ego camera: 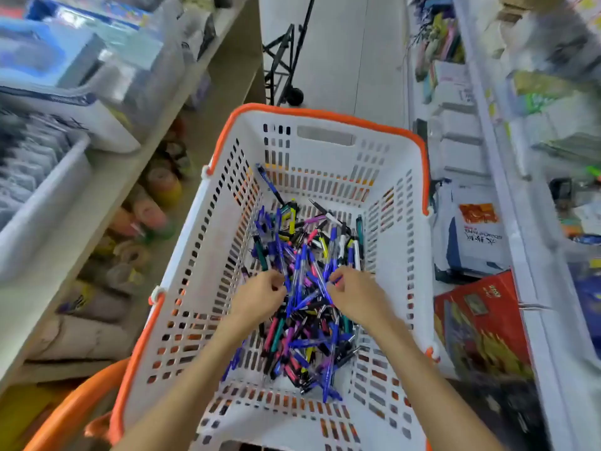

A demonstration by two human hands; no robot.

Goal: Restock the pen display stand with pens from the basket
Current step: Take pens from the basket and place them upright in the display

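pens (305, 288) lie in a big heap at the bottom of the white basket (325, 138).
both your hands are down in the heap: your left hand (260, 296) and right hand (353, 296) curl round some pens, maybe blue ones.

White slotted plastic basket with orange rim (395, 203), seen from above, sits in the aisle between shelves. Loose heap of plastic click pens (305, 297) covers its floor: mostly blue, plus pink, purple, teal, yellow and black, lying crisscrossed at all angles. One blue pen (269, 183) leans up against the far-left wall, apart from the heap. Display stand not identifiable.
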